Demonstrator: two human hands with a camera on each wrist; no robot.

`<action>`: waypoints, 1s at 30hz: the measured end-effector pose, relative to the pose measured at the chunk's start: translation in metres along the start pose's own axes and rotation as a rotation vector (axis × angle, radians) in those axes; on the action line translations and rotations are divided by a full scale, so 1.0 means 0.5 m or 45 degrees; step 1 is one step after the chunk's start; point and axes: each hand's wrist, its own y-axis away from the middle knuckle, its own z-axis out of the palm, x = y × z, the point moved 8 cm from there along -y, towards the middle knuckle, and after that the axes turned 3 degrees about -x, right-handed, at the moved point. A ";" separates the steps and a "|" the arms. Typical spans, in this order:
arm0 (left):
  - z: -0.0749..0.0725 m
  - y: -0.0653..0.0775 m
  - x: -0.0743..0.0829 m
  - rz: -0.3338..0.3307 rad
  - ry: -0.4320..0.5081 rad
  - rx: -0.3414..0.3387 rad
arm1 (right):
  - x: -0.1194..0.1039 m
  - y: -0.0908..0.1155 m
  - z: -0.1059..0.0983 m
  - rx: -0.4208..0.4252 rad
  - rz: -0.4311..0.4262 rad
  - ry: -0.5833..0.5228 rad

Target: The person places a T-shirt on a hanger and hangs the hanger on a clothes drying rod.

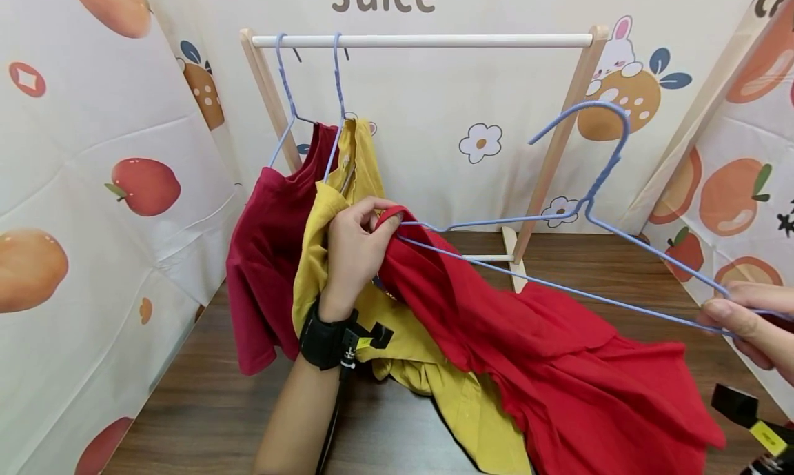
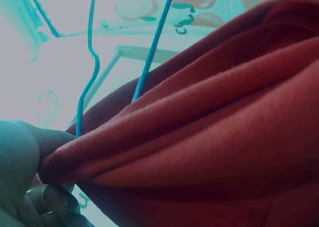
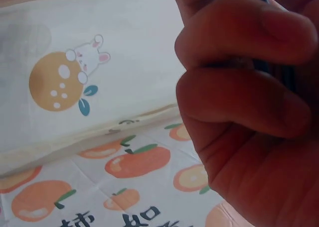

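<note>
A blue wire hanger [image 1: 527, 220] stretches between the two hands, its hook pointing up. My left hand [image 1: 360, 244] pinches the edge of a bright red garment [image 1: 558, 344] where the hanger's left end goes into the cloth. In the left wrist view the red fabric [image 2: 199, 132] is bunched in the fingertips, with two blue wires running into it. My right hand [image 1: 750, 320] grips the hanger's other end at the right edge of the head view; its curled fingers [image 3: 239, 97] fill the right wrist view. The red garment drapes down to the right over the brown table.
A clothes rack with a white bar [image 1: 434, 41] and wooden legs stands behind. On its left side hang a dark red shirt [image 1: 267, 254] and a yellow garment [image 1: 316, 254] on blue hangers. Fruit-printed cloth [image 1: 155, 254] covers the walls around the wooden table [image 1: 198, 406].
</note>
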 end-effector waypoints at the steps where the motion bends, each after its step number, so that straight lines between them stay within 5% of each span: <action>1: 0.002 0.001 0.005 0.015 -0.002 -0.006 | -0.007 -0.003 0.004 -0.010 -0.011 -0.009; 3: 0.009 0.005 0.017 0.055 -0.015 -0.020 | -0.027 -0.012 0.013 -0.022 -0.067 0.011; 11: 0.042 0.028 0.065 0.186 -0.125 -0.054 | -0.070 -0.036 0.044 -0.050 -0.013 0.134; 30: 0.085 0.077 0.133 0.336 -0.005 -0.188 | -0.107 -0.057 0.106 -0.250 -0.050 0.212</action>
